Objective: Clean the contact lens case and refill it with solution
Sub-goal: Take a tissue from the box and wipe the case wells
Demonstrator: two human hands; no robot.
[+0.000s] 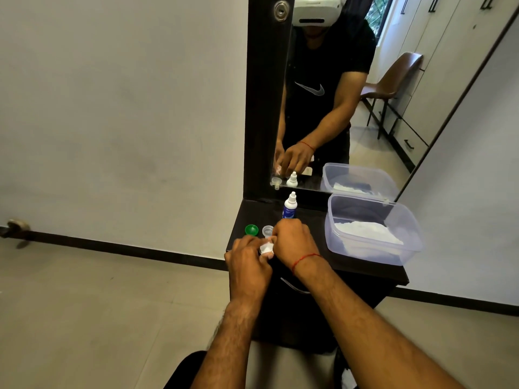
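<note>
The clear contact lens case [267, 230] sits near the front left of the dark dresser top [323, 220], one well showing, the rest hidden under my hands. My right hand [292, 240] is curled over the case. My left hand [248, 265] pinches a small white tissue [266, 248] against the right hand's fingers. A green cap [251, 229] lies to the left of the case. The white solution bottle [289, 206] with a blue label stands upright just behind my right hand.
A clear plastic box [373, 228] holding white tissues stands on the right of the dresser. A tall mirror [337, 94] rises behind, reflecting me. The dresser's left edge drops to tiled floor [112, 304].
</note>
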